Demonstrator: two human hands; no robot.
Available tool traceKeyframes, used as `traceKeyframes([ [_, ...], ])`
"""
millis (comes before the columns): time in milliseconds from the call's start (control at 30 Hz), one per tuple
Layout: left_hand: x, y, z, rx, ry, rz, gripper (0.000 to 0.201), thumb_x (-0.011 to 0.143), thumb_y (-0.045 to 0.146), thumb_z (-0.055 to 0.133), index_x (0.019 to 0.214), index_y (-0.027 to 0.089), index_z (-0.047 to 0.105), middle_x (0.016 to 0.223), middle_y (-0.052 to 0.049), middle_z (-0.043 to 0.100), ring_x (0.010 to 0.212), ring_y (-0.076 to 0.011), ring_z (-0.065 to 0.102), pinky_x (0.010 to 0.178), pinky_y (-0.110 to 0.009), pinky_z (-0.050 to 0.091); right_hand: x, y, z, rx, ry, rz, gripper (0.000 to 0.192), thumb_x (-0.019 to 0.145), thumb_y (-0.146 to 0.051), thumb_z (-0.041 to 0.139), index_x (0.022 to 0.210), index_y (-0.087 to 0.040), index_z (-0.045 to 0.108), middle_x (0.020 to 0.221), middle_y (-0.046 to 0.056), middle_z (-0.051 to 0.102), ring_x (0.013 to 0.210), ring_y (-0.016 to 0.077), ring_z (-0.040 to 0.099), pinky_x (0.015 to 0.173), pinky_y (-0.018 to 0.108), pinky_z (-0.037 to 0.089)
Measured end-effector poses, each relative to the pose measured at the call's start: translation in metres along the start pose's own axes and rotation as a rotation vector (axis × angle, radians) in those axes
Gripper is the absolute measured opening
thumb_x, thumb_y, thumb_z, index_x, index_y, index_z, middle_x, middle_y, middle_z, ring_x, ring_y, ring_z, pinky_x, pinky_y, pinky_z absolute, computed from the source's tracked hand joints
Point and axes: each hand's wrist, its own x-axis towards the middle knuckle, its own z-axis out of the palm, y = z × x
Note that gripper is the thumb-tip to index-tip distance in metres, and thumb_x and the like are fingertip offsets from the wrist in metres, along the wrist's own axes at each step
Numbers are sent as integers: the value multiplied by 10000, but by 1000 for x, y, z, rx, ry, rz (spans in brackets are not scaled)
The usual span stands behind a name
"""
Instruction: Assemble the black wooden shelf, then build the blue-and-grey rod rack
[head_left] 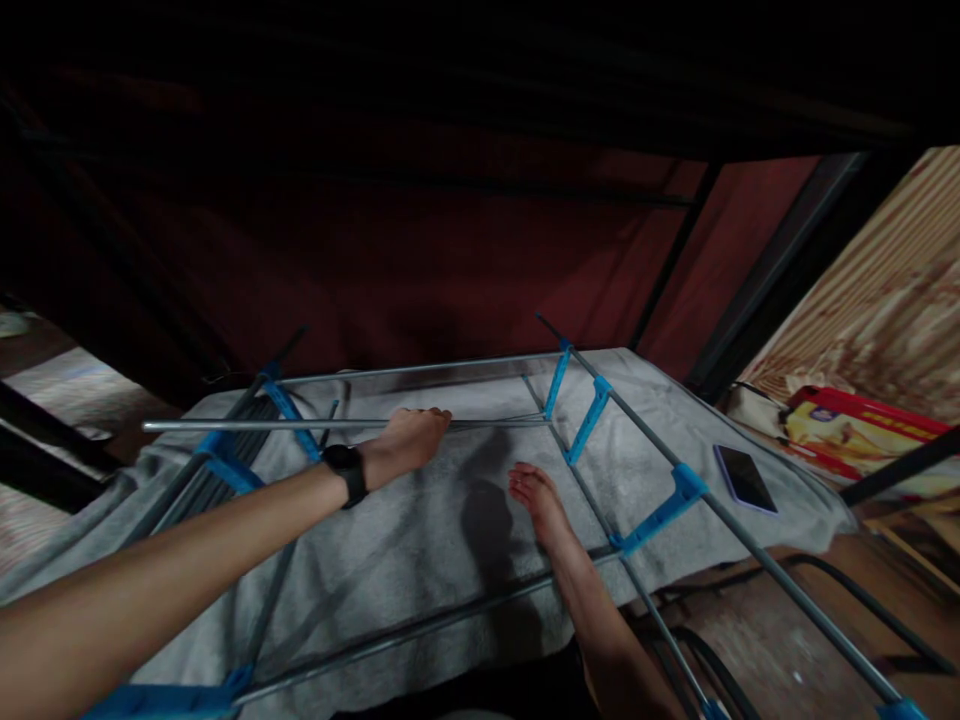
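Left forearm: nearest the camera, crossing the frame's left side; dark watch [346, 475] at the wrist.
Left hand [416, 440]: closed around a loose-ended metal rod [262, 425], palm down.
Right hand [540, 500]: empty, fingers loosely bent, raised over the cloth.
Frame location: the tube frame [645, 428] stands on grey cloth [420, 540], between the person and a red panel [420, 270].
Work complete: two sides appear joined by a far crossbar [420, 369] and a near crossbar [420, 627]; blue brackets [660, 515] are fitted along both sides.
Work outstanding, as judged: the held rod's left end projects free past the left side; its right end reaches a right-hand bracket, seating not verifiable. Several rods [247, 445] lie bunched at the left side, purpose undetermined.
Frame appearance: slim grey metal tubing, dull sheen, bright blue connectors; no breakage noted. Near corners are partly cut off by the view.
Adjacent item: phone [745, 478] on the cloth, right of the frame.
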Motion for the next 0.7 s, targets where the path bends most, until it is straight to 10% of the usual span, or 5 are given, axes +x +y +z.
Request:
traceKeyframes([
  [367, 27, 40, 67, -175, 64, -156, 496, 886, 74, 406, 1346, 219, 523, 1137, -134, 688, 966, -218, 694, 834, -318, 526, 12, -6, -20, 19, 120, 47, 267, 610, -222, 694, 875, -193, 680, 853, 25, 747, 699, 130, 666, 687, 251, 533],
  [700, 10, 28, 102, -157, 168, -145, 549, 871, -5, 319, 1331, 196, 539, 1161, -110, 664, 1038, -220, 645, 950, -368, 478, 63, -33, -10, 125, 141, -19, 164, 722, -146, 683, 868, -203, 634, 807, 14, 736, 688, 136, 698, 693, 270, 607],
])
